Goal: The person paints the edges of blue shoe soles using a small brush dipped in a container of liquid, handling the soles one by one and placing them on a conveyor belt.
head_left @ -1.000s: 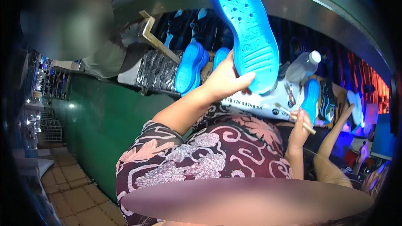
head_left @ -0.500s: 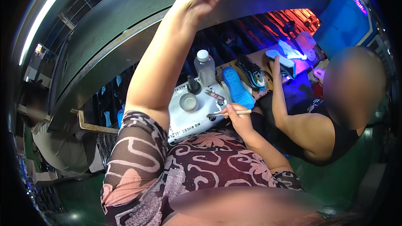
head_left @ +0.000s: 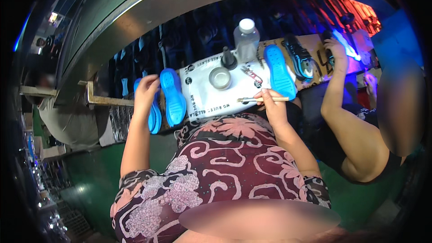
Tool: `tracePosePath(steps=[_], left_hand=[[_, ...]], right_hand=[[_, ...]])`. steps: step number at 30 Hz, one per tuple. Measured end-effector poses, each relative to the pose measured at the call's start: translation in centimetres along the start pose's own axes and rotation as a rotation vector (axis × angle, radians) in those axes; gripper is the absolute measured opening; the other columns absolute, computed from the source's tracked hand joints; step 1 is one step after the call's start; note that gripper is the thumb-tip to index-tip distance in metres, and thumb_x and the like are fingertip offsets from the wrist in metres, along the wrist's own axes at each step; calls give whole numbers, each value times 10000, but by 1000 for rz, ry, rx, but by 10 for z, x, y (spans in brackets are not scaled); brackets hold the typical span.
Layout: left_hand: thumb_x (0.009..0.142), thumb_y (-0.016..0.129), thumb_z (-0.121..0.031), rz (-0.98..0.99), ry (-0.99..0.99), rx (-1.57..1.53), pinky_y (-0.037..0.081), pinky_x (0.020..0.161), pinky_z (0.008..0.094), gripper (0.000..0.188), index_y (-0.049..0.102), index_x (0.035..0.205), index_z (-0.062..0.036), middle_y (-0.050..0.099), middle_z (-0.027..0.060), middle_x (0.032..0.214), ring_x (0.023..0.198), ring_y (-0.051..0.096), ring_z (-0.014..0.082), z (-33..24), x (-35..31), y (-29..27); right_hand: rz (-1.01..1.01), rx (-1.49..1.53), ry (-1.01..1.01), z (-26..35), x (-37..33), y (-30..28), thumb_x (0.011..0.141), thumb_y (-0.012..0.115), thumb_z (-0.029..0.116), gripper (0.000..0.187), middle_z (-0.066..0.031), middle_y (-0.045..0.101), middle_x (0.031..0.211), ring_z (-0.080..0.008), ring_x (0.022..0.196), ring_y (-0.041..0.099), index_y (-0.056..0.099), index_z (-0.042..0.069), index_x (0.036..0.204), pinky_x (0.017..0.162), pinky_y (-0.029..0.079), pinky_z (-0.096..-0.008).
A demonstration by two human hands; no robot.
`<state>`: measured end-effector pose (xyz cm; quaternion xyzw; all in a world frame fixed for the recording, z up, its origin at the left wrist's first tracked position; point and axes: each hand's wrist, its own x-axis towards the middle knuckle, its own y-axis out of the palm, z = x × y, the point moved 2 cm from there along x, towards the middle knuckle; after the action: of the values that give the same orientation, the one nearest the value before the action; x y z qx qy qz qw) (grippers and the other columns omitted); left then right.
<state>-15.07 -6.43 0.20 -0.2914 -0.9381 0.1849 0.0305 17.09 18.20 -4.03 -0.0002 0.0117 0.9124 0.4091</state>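
Note:
A thin brush with a pale handle (head_left: 280, 99) is pinched in my right hand (head_left: 272, 103); its tip points left over the white printed sheet (head_left: 202, 108). My left hand (head_left: 146, 92) is above a blue shoe sole (head_left: 155, 119) at the left, fingers loosely bent; whether they touch it is hidden. Beside it lies another blue sole (head_left: 174, 99). On the sheet stand a small round bowl (head_left: 220, 78), a dark bottle with a pointed nozzle (head_left: 228, 58) and a clear bottle with a white cap (head_left: 246, 42). A third blue sole (head_left: 280, 74) lies at the right.
A dark shoe upper (head_left: 299, 56) lies on cardboard farther right. There a co-worker's arm (head_left: 335, 94) reaches toward lit shoe parts. A metal conveyor edge (head_left: 135, 13) curves across the back. A wooden bracket (head_left: 105, 99) juts out at the left.
My left hand has come down from the raised shelf to the soles at the left. The brush stays in my right hand. The co-worker's hand no longer holds up a shoe.

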Motion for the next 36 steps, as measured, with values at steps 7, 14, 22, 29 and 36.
tracePosePath(steps=[7, 14, 22, 29, 36], left_hand=[[757, 681, -229, -285, -100, 751, 450, 864, 388, 596, 463, 1250, 28, 602, 201, 1028, 972, 580, 324, 190, -74, -113], [793, 604, -277, -212, -387, 543, 459, 716, 299, 536, 506, 1213, 40, 600, 107, 911, 792, 563, 181, 199, -60, -115], [753, 688, -234, -295, -610, -843, 491, 671, 316, 403, 541, 1087, -65, 617, 69, 971, 825, 595, 207, 129, -76, -116], [799, 638, -192, 62, -295, -804, 461, 578, 304, 500, 438, 1237, -56, 581, 89, 1091, 895, 582, 186, 73, -97, -54], [867, 565, -111, -30, -102, -494, 535, 677, 319, 421, 400, 1242, -15, 568, 115, 1082, 850, 596, 175, -2, -85, 46]], right_hand=[[62, 115, 89, 0, 10, 38, 937, 528, 182, 270, -49, 642, 724, -89, 645, 557, 660, -10, 800, 610, 452, -227], [114, 82, 53, 1, 6, 39, 947, 527, 217, 298, -48, 640, 756, -93, 673, 560, 661, -10, 808, 626, 464, -224], [89, 81, 81, 0, 4, 42, 945, 528, 221, 302, -43, 637, 747, -86, 672, 559, 664, -11, 809, 622, 473, -221], [123, 50, 93, 4, 0, 48, 944, 533, 224, 292, -44, 645, 770, -89, 678, 558, 660, -2, 809, 639, 467, -225], [68, 94, 18, 24, -2, 33, 954, 499, 276, 352, -48, 626, 733, -94, 661, 546, 658, 0, 805, 621, 436, -228]])
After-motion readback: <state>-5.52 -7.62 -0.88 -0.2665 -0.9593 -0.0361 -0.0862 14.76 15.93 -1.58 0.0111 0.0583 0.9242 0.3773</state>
